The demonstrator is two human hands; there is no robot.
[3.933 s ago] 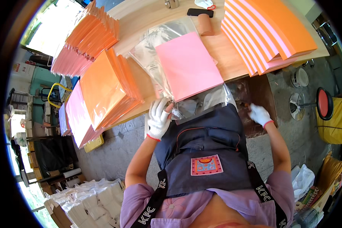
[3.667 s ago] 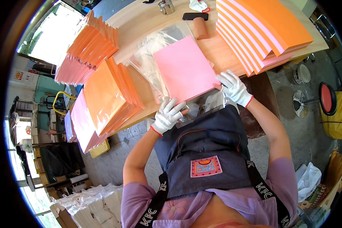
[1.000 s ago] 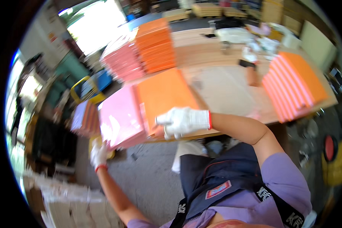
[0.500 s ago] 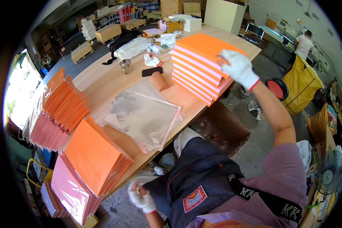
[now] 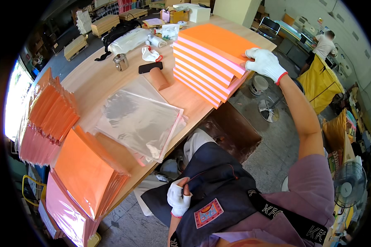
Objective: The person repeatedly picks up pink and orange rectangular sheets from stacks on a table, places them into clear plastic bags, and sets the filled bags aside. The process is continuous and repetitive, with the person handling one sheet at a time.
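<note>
Right hand (image 5: 263,62): gloved, arm stretched out, fingers curled over the top far corner of the stack (image 5: 212,59), pinching at the top sheet's edge.
Left hand (image 5: 178,198): gloved, down at my apron (image 5: 218,185), loosely curled against the dark cloth, one fingertip poking bare out of the glove; nothing in it that I can see.
Stack: orange and pink sheets in alternating bands, tall, sitting on the right end of the table (image 5: 95,82), its corner overhanging the table edge.
Clear bags (image 5: 138,121): a flat pile of see-through sleeves, lying in the middle of the table, right in front of me, one corner hanging over the near edge.
Roll (image 5: 158,78): a brown roll lying on its side between the clear bags and the stack, just beside the stack.
Phone (image 5: 150,67): dark, flat, just past the roll.
Cup (image 5: 120,61): a small metal cup standing upright farther back on the table.
Spare gloves (image 5: 151,53): a white bundle with red trim, near the phone.
Bagged orange pile (image 5: 86,173): filled sleeves fanned out at my left, leaning over the near corner of the table.
Far left pile (image 5: 49,111): more orange and pink packs fanned along the left edge.
Fan (image 5: 350,187): standing on the floor at my right.
Yellow bin (image 5: 319,80): beyond my right arm, another person (image 5: 325,43) standing behind it.
</note>
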